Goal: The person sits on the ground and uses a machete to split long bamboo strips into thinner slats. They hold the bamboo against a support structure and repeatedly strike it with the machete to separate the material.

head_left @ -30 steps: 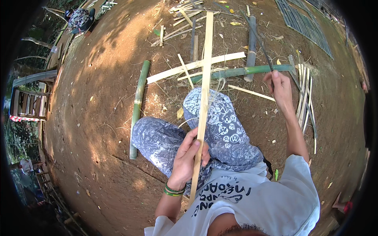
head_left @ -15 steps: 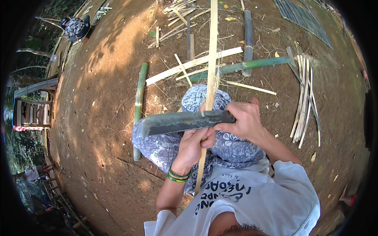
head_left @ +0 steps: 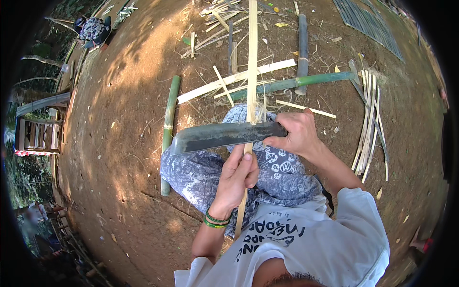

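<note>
A long pale bamboo strip [head_left: 252, 57] runs upright through the picture, over my lap and down toward my shirt. My left hand [head_left: 237, 174] is closed round its lower part, thumb on top. In my right hand [head_left: 299, 134] is the handle end of a machete [head_left: 215, 137], its broad dark blade lying crosswise over the strip, just beyond my left fingers. The blade's wide tip points left above my knee. Thin curled shavings [head_left: 260, 107] hang by the strip next to the blade. The handle itself is mostly hidden by my right fingers.
Green bamboo poles [head_left: 170, 119] lie on the dirt to the left, with another pole [head_left: 315, 81] ahead. Several split strips [head_left: 370, 124] are bundled at the right, more [head_left: 222, 21] scattered at the far side. A slatted bamboo mat [head_left: 368, 28] lies far right. A person [head_left: 93, 31] crouches far left.
The machete blade has moved away from me along the strip, together with my right hand. My left hand stays closed on the strip, which leans less and stands straighter.
</note>
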A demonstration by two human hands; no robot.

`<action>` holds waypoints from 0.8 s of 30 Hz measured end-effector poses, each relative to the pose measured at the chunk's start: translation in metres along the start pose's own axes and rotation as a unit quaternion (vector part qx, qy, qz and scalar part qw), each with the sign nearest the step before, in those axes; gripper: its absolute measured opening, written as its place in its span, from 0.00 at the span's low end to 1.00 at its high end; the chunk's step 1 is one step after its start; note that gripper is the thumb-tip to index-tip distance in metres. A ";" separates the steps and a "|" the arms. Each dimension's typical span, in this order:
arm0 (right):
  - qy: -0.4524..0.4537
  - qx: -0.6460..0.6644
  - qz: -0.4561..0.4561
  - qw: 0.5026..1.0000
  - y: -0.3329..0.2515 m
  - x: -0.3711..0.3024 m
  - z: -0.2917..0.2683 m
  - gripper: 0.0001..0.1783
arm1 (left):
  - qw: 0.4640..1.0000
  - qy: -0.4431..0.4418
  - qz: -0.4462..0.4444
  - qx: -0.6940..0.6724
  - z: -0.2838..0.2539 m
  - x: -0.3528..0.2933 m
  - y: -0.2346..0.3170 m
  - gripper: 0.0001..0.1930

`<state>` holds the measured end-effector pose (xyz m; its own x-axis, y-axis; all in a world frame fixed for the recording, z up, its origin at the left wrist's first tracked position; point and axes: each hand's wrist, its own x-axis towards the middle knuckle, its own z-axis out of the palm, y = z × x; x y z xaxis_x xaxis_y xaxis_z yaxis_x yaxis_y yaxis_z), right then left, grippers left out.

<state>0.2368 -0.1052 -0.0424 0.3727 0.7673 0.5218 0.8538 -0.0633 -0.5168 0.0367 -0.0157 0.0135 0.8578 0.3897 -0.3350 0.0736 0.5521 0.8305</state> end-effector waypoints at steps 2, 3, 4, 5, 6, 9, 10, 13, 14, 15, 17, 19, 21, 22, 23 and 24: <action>0.002 -0.004 -0.023 1.000 -0.006 0.002 0.001 0.39 | 1.000 0.006 0.001 0.004 -0.007 0.000 -0.004 0.21; 0.003 -0.020 -0.052 0.998 -0.007 0.006 -0.004 0.39 | 1.000 0.003 -0.002 0.013 -0.012 0.002 -0.008 0.23; 0.002 -0.036 -0.079 0.996 -0.007 0.009 -0.008 0.39 | 1.000 0.002 -0.006 0.009 -0.011 0.001 -0.010 0.25; -0.022 -0.102 -0.032 0.994 0.002 0.014 -0.014 0.39 | 1.000 0.002 -0.009 0.007 -0.008 -0.002 -0.010 0.27; 0.010 -0.056 0.042 0.997 0.014 0.021 -0.012 0.38 | 1.000 0.003 -0.011 -0.006 -0.002 -0.011 -0.010 0.28; 0.035 -0.057 0.033 0.997 0.021 0.022 -0.012 0.38 | 1.000 -0.019 0.008 0.009 -0.005 -0.005 -0.017 0.29; -0.008 -0.070 0.014 0.997 0.011 0.017 -0.020 0.39 | 1.000 -0.022 0.014 0.015 -0.006 -0.003 -0.015 0.29; 0.013 -0.084 -0.085 0.993 0.011 0.024 -0.021 0.41 | 0.999 -0.031 0.015 0.025 -0.007 -0.002 -0.007 0.29; 0.022 -0.076 -0.088 0.993 0.018 0.027 -0.021 0.41 | 0.999 -0.030 0.021 0.025 -0.006 -0.005 -0.005 0.29; 0.033 -0.094 -0.082 0.992 0.028 0.030 -0.026 0.41 | 1.000 -0.027 0.009 0.004 -0.004 -0.010 -0.002 0.29; 0.038 -0.095 -0.017 0.995 0.056 0.036 -0.032 0.40 | 0.999 -0.040 -0.008 0.014 -0.005 -0.021 -0.009 0.29; 0.071 -0.089 -0.011 0.993 0.061 0.038 -0.033 0.38 | 0.999 -0.046 -0.017 0.000 -0.006 -0.026 -0.013 0.30; 0.044 -0.080 -0.025 0.995 0.060 0.045 -0.039 0.38 | 0.999 -0.028 -0.020 0.003 -0.005 -0.030 -0.012 0.30; 0.030 -0.078 -0.029 0.996 0.060 0.047 -0.043 0.37 | 0.999 -0.022 -0.024 0.005 -0.005 -0.033 -0.010 0.30; 0.027 -0.085 -0.020 0.996 0.064 0.048 -0.044 0.37 | 0.999 -0.032 -0.019 0.007 -0.005 -0.035 -0.008 0.29; 0.024 -0.092 -0.012 0.995 0.072 0.051 -0.046 0.37 | 0.999 -0.038 -0.028 0.017 -0.008 -0.041 -0.008 0.29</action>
<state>0.3339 -0.0997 -0.0218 0.3648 0.7395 0.5658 0.9128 -0.1643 -0.3738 -0.0027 -0.0298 0.0173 0.8879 0.3018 -0.3472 0.1380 0.5454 0.8268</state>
